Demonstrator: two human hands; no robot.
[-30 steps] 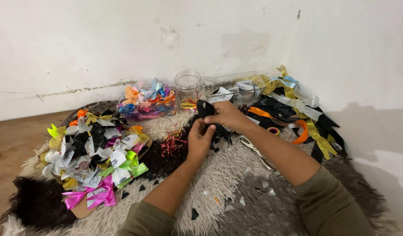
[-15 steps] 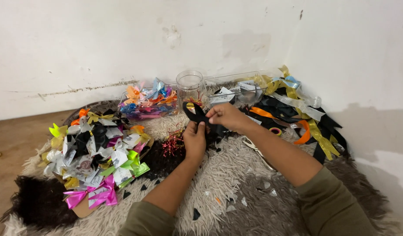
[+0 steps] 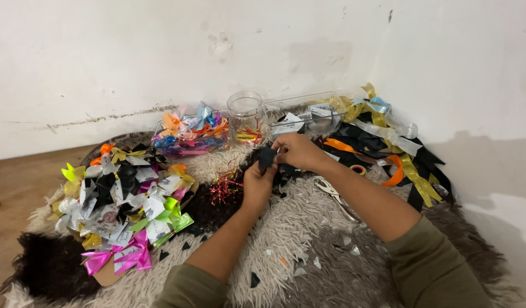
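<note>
Black ribbon (image 3: 267,157) pinched between my left hand (image 3: 257,185) and right hand (image 3: 297,151), half-folded; finished bows (image 3: 123,199) heaped left, loose ribbons (image 3: 382,142) waiting right.

The light is soft, even and fairly dim, with no single source showing. The wall (image 3: 131,63) reads pale grey-white and darkens toward the right corner, where a broad grey patch lies low on it. Shadows are faint, only a soft one under the arms on the rug (image 3: 308,228). Small glints show on the jar (image 3: 245,117) and the foil bows (image 3: 126,199). Focus is fair in the middle; fine detail is smeared and slightly grainy. Straight lines bend a little toward the edges.
</note>
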